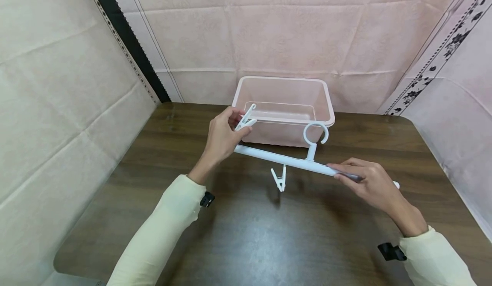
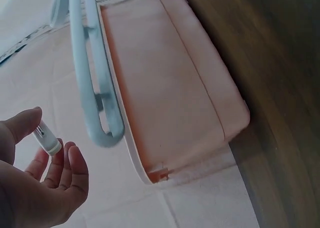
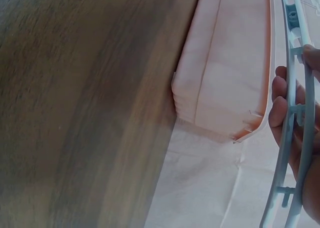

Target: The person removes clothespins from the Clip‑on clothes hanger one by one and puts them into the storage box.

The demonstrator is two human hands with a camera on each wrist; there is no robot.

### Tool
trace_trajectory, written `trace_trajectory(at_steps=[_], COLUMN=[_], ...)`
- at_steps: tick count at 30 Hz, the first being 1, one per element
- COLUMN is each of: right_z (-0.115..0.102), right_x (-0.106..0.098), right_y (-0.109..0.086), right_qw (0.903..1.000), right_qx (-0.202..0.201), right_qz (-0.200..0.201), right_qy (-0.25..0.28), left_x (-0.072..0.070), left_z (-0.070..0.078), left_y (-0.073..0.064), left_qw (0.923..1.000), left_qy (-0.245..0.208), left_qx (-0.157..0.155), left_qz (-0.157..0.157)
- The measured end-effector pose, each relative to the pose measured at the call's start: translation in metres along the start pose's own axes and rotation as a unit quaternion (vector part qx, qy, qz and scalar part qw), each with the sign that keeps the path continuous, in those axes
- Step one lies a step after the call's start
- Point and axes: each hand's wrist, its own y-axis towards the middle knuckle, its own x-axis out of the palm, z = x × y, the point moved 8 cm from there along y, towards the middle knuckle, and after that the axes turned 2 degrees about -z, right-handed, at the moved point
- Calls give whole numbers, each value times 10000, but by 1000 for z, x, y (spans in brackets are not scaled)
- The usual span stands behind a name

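Observation:
In the head view, my left hand (image 1: pixel 223 135) pinches a white clothespin (image 1: pixel 246 121) between thumb and fingers, near the left end of a light blue hanger (image 1: pixel 269 156). The left wrist view shows that clothespin (image 2: pixel 47 139) held at the fingertips, apart from the hanger (image 2: pixel 81 68). My right hand (image 1: pixel 368 182) grips the hanger's bar toward its right end, hook upward, with thumb and fingers on either side of the slotted bar (image 3: pixel 285 155). A second white clothespin (image 1: pixel 279 179) shows just below the bar, its upper tip meeting the bar in the head view.
A pale pink plastic bin (image 1: pixel 276 134) stands at the back of the brown wooden table (image 1: pixel 246 243), just behind the hanger. Pale patterned cloth (image 1: pixel 300 38) hangs behind the table and along both sides.

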Motion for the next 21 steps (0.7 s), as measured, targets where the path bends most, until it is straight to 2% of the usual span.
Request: trace_trajectory(at_steps=[8, 12, 16, 21], right_z=[2, 1, 0, 3], right_x=[0, 0, 3, 3], right_y=[-1, -2, -4, -4], right_qw=[10000, 10000, 10000, 10000], right_qx=[21, 1, -63, -55], right_qz=[-15, -7, -38, -49], right_qy=[59, 33, 13, -20], left_x=[11, 19, 30, 44], left_z=[-4, -7, -16, -27], left_y=[19, 33, 48, 69], left_qw=[9992, 9974, 9938, 9912], left_qy=[338, 567, 848, 975], left_qx=[63, 98, -62, -331], left_qz=[-214, -439, -715, -836])
